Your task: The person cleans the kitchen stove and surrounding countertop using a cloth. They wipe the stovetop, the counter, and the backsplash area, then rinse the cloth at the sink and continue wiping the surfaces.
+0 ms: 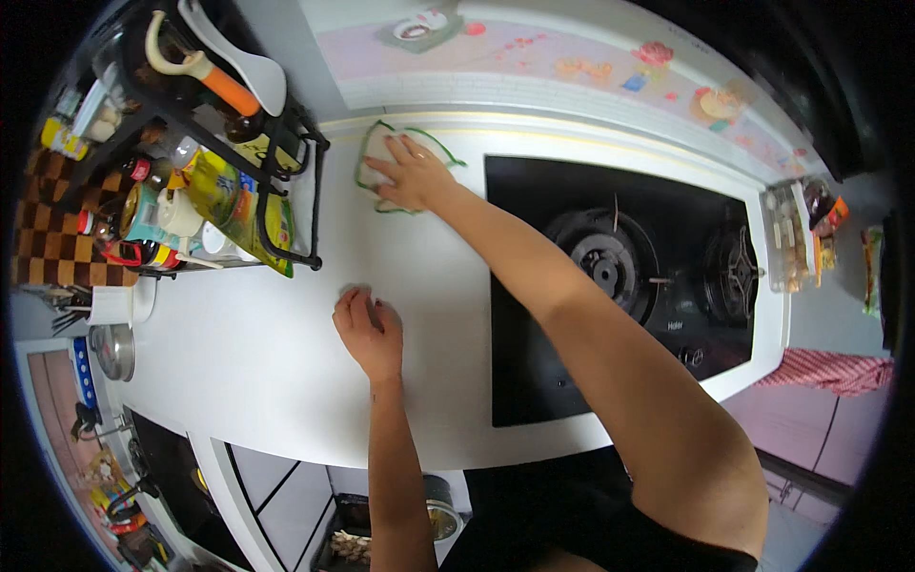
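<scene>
My right hand (413,173) lies flat, fingers spread, on a pale cloth with green edging (373,146). The cloth rests on the white countertop (271,372) near the back wall, left of the gas hob, partly hidden under the palm. Closer to me, my left hand (368,332) is at the counter, its fingers loosely bent and the thumb apart from them. No object shows in it, though its palm faces away from view. My right forearm passes over the black gas hob (529,372).
A black metal rack (314,214) packed with bottles and packets borders the left side. An orange-handled peeler (229,89) and a white ladle (261,75) lie over its top. The burner (604,272) sits under my arm. A red checked cloth (822,372) hangs at right.
</scene>
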The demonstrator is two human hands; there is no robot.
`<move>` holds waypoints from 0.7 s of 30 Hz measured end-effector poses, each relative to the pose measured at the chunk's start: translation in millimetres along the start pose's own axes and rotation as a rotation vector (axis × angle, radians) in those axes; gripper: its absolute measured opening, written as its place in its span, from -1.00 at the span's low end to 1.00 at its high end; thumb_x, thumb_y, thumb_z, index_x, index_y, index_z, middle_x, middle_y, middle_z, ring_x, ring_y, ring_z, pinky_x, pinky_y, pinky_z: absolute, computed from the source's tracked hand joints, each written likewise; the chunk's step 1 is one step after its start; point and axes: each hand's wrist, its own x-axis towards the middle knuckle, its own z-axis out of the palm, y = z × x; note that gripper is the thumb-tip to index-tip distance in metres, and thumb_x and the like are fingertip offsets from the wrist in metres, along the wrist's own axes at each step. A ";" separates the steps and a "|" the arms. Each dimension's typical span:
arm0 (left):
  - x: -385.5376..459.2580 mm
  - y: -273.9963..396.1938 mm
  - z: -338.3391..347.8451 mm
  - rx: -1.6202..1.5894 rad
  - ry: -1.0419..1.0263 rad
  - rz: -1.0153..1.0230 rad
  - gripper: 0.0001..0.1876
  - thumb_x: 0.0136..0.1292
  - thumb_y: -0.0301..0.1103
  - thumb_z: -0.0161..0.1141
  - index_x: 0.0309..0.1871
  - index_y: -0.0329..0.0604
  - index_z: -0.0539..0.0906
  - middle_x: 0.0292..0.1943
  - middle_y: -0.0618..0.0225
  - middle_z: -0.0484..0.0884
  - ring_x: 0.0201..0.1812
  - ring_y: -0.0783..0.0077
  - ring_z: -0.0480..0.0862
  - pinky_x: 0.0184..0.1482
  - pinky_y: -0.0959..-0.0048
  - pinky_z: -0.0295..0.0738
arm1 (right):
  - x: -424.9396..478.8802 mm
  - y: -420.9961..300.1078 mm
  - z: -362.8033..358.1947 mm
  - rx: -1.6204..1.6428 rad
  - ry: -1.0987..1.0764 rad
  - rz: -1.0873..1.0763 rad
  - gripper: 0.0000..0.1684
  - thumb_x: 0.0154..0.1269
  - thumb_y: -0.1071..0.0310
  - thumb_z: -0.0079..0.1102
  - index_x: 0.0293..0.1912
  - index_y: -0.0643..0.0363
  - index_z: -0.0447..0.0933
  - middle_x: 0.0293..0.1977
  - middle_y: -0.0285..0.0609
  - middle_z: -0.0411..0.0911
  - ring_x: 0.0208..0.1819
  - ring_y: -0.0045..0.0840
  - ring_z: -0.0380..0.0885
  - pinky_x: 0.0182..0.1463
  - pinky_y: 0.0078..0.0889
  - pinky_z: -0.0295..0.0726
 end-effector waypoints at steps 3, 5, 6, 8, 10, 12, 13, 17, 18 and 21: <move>-3.2 -10.0 -1.4 -0.030 0.002 -0.021 -0.73 0.15 -0.55 0.09 -0.05 -0.29 0.57 -0.06 0.10 0.57 -0.04 0.02 0.53 0.05 0.22 0.45 | 14.4 -35.6 -1.8 -0.057 -0.050 0.023 -0.27 0.25 -0.26 0.01 0.36 -0.27 0.32 0.43 0.01 0.11 0.44 0.03 0.05 0.49 -0.11 0.03; -8.5 -16.0 1.3 -0.205 0.045 -0.252 -0.74 0.21 -0.52 0.03 -0.04 -0.29 0.57 -0.08 0.09 0.57 -0.06 0.08 0.54 0.07 0.27 0.44 | 1.5 -59.9 0.5 0.008 -0.049 -0.102 -0.35 0.17 -0.29 0.07 0.17 -0.25 0.55 0.35 0.00 0.25 0.39 -0.02 0.15 0.41 -0.07 0.16; -5.6 -8.1 -0.3 -0.250 0.054 -0.346 -0.74 0.26 -0.50 -0.04 -0.03 -0.29 0.56 -0.09 0.11 0.58 -0.07 0.17 0.55 0.09 0.33 0.43 | -16.2 -69.8 7.4 0.044 0.017 -0.146 -0.42 0.17 -0.20 0.12 0.14 -0.25 0.57 0.33 -0.03 0.28 0.39 -0.07 0.17 0.39 -0.06 0.19; -8.0 -15.4 1.8 -0.418 0.081 -0.434 -0.73 0.31 -0.49 -0.10 0.01 -0.32 0.52 -0.07 0.16 0.56 -0.06 0.26 0.53 0.11 0.37 0.41 | -62.6 -93.8 17.6 0.199 0.080 -0.234 -0.56 0.15 0.01 0.19 0.05 -0.21 0.62 0.24 -0.06 0.39 0.31 -0.16 0.29 0.31 -0.08 0.30; -9.8 -27.1 -0.7 -0.477 0.097 -0.438 -0.72 0.33 -0.49 -0.12 0.03 -0.34 0.49 -0.05 0.16 0.53 -0.05 0.29 0.51 0.12 0.38 0.39 | -70.0 -97.7 -10.4 0.344 -0.166 -0.236 -0.62 0.12 0.20 0.22 -0.01 -0.14 0.64 0.13 -0.09 0.50 0.19 -0.22 0.44 0.21 -0.14 0.42; -11.0 -34.0 -0.3 -0.496 0.071 -0.447 -0.73 0.34 -0.49 -0.13 0.04 -0.35 0.47 -0.04 0.16 0.51 -0.05 0.30 0.50 0.13 0.39 0.39 | -63.0 -95.2 -59.9 0.399 -0.657 -0.118 -0.63 0.10 0.36 0.21 -0.03 -0.06 0.63 0.06 -0.12 0.56 0.07 -0.24 0.54 0.14 -0.22 0.49; -10.6 -28.5 1.9 -0.442 0.059 -0.414 -0.74 0.35 -0.48 -0.13 0.03 -0.35 0.46 -0.05 0.18 0.51 -0.05 0.32 0.50 0.12 0.40 0.39 | -64.5 -72.9 -60.0 0.472 -0.474 -0.183 -0.66 0.11 0.38 0.19 -0.07 -0.04 0.65 0.00 -0.14 0.59 0.00 -0.22 0.57 0.08 -0.21 0.52; -6.4 -9.0 0.9 -0.400 0.063 -0.397 -0.77 0.38 -0.47 -0.14 0.01 -0.35 0.46 -0.03 0.20 0.51 -0.03 0.34 0.49 0.14 0.41 0.37 | -38.5 24.3 -113.4 0.332 -0.025 -0.163 -0.67 0.03 0.41 0.19 -0.14 -0.04 0.66 -0.09 -0.16 0.63 -0.09 -0.17 0.60 -0.02 -0.14 0.57; -7.0 -18.9 -1.9 -0.364 0.075 -0.401 -0.76 0.38 -0.48 -0.14 0.01 -0.36 0.47 -0.02 0.18 0.50 -0.02 0.31 0.49 0.15 0.39 0.37 | -35.2 35.4 -135.9 0.203 -0.039 -0.117 -0.64 0.08 0.38 0.18 -0.07 -0.06 0.64 -0.07 -0.17 0.61 0.02 -0.17 0.55 0.04 -0.14 0.54; -7.5 -19.7 2.7 -0.341 0.055 -0.364 -0.76 0.39 -0.49 -0.14 0.01 -0.37 0.47 -0.02 0.16 0.50 0.00 0.29 0.49 0.16 0.39 0.36 | -46.2 95.2 -132.7 0.029 -0.324 -0.159 -0.43 0.26 0.19 0.17 0.27 -0.05 0.40 0.30 -0.09 0.34 0.30 -0.17 0.32 0.33 -0.18 0.33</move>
